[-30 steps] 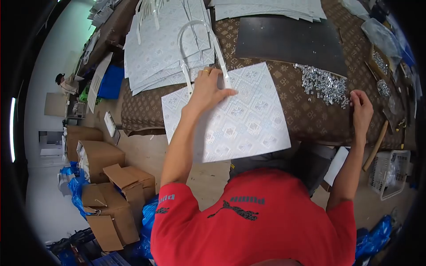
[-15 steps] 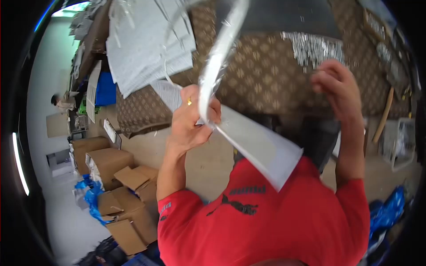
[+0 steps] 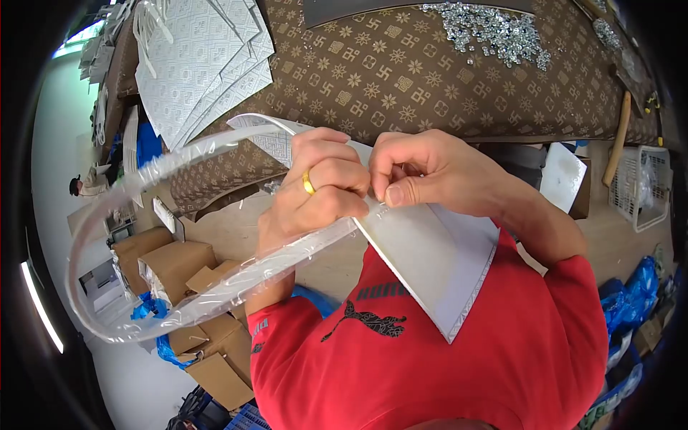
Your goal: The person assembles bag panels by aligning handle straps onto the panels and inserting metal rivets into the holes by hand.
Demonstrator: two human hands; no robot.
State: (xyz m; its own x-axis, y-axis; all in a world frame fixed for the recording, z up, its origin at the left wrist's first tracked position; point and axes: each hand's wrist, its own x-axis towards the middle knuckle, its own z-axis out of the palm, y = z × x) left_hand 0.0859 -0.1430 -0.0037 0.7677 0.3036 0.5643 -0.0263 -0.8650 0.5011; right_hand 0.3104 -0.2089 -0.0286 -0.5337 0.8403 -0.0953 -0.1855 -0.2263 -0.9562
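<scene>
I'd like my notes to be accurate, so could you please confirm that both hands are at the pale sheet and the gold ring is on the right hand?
Not quite: the head view shows the gold ring on the left hand, not the right hand. Both are indeed at the pale sheet.

Handle [image 3: 261, 271] left of sheet [image 3: 430, 261] — table [image 3: 408, 89] beyond

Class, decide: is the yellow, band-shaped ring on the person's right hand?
No, the yellow, band-shaped ring is on the left hand, which grips the white, patterned sheet.
</scene>
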